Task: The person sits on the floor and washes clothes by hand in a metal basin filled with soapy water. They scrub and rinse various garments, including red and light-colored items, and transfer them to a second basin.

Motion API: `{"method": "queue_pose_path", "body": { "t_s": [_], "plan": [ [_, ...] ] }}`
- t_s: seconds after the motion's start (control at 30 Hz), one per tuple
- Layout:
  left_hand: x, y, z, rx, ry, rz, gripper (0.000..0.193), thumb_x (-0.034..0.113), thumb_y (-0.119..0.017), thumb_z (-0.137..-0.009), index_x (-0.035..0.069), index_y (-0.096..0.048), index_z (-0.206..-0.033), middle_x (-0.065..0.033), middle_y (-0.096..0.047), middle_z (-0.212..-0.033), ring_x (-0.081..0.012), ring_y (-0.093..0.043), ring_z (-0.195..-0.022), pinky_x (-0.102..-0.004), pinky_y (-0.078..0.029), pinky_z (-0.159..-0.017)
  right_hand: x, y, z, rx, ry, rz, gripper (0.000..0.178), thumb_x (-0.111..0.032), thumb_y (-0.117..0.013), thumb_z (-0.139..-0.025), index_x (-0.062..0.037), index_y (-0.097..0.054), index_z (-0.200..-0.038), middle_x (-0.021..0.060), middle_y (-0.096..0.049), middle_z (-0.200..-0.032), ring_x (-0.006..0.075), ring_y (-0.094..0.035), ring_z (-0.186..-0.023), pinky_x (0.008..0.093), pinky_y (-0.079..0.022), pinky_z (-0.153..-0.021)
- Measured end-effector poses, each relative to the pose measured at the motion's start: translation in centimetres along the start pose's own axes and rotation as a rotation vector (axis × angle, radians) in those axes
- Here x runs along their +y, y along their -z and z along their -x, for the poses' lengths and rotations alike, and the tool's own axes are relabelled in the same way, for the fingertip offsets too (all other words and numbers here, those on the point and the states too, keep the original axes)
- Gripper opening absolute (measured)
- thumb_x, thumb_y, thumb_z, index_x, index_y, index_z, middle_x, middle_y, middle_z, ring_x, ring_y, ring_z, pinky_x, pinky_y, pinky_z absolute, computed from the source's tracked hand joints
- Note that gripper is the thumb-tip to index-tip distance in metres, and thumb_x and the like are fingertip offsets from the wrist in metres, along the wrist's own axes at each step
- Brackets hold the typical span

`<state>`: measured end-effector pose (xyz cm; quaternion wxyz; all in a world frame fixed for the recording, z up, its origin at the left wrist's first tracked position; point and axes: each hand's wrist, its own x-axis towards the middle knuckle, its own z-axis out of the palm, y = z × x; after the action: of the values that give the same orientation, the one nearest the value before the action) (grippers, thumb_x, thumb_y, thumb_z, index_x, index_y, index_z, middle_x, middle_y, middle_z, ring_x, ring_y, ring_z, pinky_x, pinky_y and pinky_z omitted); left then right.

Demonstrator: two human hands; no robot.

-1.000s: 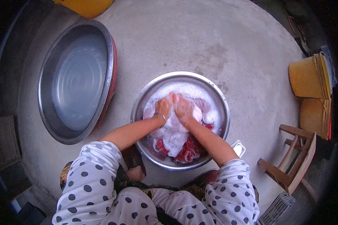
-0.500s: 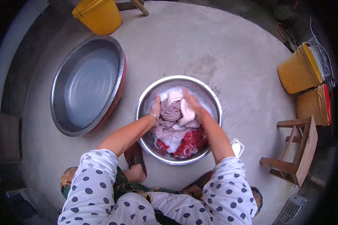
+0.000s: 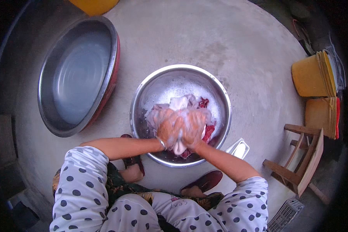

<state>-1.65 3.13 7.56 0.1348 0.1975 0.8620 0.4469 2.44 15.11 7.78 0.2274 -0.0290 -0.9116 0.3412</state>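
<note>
A shiny metal basin (image 3: 158,85) stands on the floor in front of me, holding wet laundry. My left hand (image 3: 168,127) and my right hand (image 3: 193,125) are side by side low in it, knuckles close together, both closed on a bunched pale pinkish garment (image 3: 178,103). Motion smears the fingers, and suds whiten the skin. Part of the garment pokes out below the hands. Red cloth (image 3: 209,133) lies along the basin's right side, partly hidden under the pale one. A bracelet circles my left wrist.
To the left stands a big grey-lined tub (image 3: 79,77) with a red outside. A white bar, apparently soap, sits in a dish (image 3: 246,148) beside the basin. Right of that are a wooden stool (image 3: 302,162), yellow buckets (image 3: 309,77) and a grey plastic basket (image 3: 286,214).
Both hands came together and drew toward me, from gripping opposite sides of the laundry to its middle. The pale garment is rearranged and covers more of the red cloth. The view shifted slightly.
</note>
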Motion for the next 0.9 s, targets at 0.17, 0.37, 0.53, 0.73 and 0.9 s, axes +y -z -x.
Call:
{"method": "queue_pose_path", "body": {
  "t_s": [0.17,0.37,0.53,0.73,0.9],
  "plan": [
    [-5.6,-1.5,1.5,-0.153,0.37,-0.038,0.043,0.038,-0.044,-0.085,0.0,-0.061,-0.095,-0.0278,-0.057,-0.097,-0.0439,-0.052,-0.094,-0.0496,-0.029,-0.093,1.1,-3.0,1.4,-0.133,0.004,0.102,0.021,-0.021,-0.053,-0.073,-0.0016,-0.054,-0.081,0.0166,-0.052,-0.085,0.0332,-0.048,-0.084,0.0459,-0.034,-0.073],
    [-9.6,-3.0,-6.1,-0.057,0.039,-0.346,0.038,0.036,-0.049,-0.082,0.0,-0.062,-0.081,-0.0275,-0.06,-0.084,-0.0412,-0.058,-0.079,-0.0481,-0.045,-0.076,8.3,-9.5,-0.1,-0.213,-0.091,0.181,0.027,-0.029,-0.05,-0.079,-0.0036,-0.056,-0.085,0.0177,-0.057,-0.086,0.0336,-0.054,-0.082,0.0428,-0.039,-0.075],
    [-11.0,-3.6,-13.1,-0.254,0.339,-0.412,0.04,0.039,-0.048,-0.08,0.001,-0.06,-0.084,-0.0284,-0.059,-0.087,-0.0407,-0.058,-0.082,-0.0472,-0.042,-0.083,11.2,-10.5,-5.3,-0.449,-0.471,0.121,0.036,-0.04,-0.046,-0.083,-0.0101,-0.058,-0.099,0.0179,-0.059,-0.096,0.0332,-0.056,-0.092,0.0465,-0.04,-0.083],
    [-2.6,1.2,-8.6,-0.091,0.338,-0.301,0.059,0.047,-0.039,-0.084,-0.001,-0.049,-0.117,-0.0316,-0.054,-0.102,-0.041,-0.054,-0.098,-0.0442,-0.042,-0.085,6.8,-5.4,-9.2,-0.312,-0.195,0.557,0.05,-0.05,-0.037,-0.085,-0.0098,-0.056,-0.109,0.0177,-0.057,-0.109,0.0321,-0.051,-0.106,0.0516,-0.034,-0.091],
    [-7.6,1.0,-5.7,0.017,0.778,0.505,0.073,0.058,-0.033,-0.084,-0.003,-0.042,-0.124,-0.0208,-0.053,-0.115,-0.0326,-0.055,-0.101,-0.0375,-0.039,-0.091,8.9,-3.7,-7.7,-0.484,-0.923,-0.606,0.067,-0.058,-0.044,-0.081,0.001,-0.053,-0.111,0.0192,-0.058,-0.104,0.0321,-0.055,-0.098,0.0413,-0.039,-0.09]
  ]
}}
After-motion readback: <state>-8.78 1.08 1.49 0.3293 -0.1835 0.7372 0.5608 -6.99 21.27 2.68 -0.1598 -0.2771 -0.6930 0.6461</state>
